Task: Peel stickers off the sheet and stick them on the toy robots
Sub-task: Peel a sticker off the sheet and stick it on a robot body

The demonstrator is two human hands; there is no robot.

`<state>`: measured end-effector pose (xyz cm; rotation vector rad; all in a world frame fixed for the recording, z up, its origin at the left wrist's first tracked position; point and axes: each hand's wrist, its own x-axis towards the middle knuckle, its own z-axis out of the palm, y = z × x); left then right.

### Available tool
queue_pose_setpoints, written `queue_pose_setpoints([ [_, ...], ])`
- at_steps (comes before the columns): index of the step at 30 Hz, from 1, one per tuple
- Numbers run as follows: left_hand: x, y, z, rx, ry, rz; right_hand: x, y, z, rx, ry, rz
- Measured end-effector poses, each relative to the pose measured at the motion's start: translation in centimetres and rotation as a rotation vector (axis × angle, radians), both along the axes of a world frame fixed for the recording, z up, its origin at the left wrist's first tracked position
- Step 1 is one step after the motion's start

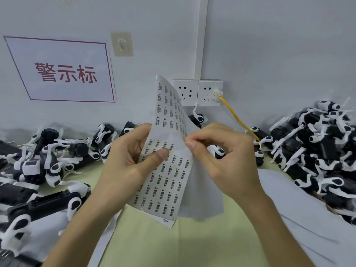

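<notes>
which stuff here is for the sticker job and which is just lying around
For the job: white sticker sheet with black print, gripped by the left hand, pinched at its edge by the right hand; black-and-white plastic toy robots.

Just lying about: red-lettered wall sign; white wall sockets; yellow cable; beige wall hook; loose white paper.

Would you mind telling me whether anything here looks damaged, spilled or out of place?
Nothing looks damaged; the sticker sheet merely curls over at its top, and the toy robots lie in untidy heaps.
</notes>
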<state>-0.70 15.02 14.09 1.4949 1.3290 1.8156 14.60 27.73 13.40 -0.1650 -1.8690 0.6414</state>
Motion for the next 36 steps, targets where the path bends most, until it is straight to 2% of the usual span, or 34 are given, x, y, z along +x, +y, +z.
queue_pose_setpoints([
  [6, -0.1, 0.2, -0.2, -0.001, -0.038, -0.013, -0.1, 0.1, 0.1, -0.176, 0.060, 0.058],
  [9, -0.7, 0.3, -0.3, -0.003, -0.101, 0.062, 0.1, 0.1, 0.3, -0.244, 0.135, 0.086],
  [13, -2.0, 0.2, -0.4, -0.014, -0.213, 0.137, 0.1, -0.1, 0.4, -0.265, 0.083, 0.100],
  [20, -1.2, 0.1, -0.1, 0.027, -0.010, -0.028, -0.5, -0.4, 0.0, -0.060, -0.025, -0.013],
  [29, -1.2, 0.1, -0.2, -0.013, 0.018, -0.053, 0.0, 0.1, 0.3, -0.204, 0.060, 0.070],
  [32, -1.3, 0.4, -0.5, -0.023, -0.040, 0.036, 0.2, 0.3, 0.4, -0.253, 0.112, 0.082],
  [36, -2.7, 1.3, -1.8, -0.066, -0.283, 0.333, 0.5, 0.1, 0.7, -0.298, 0.132, 0.089],
])
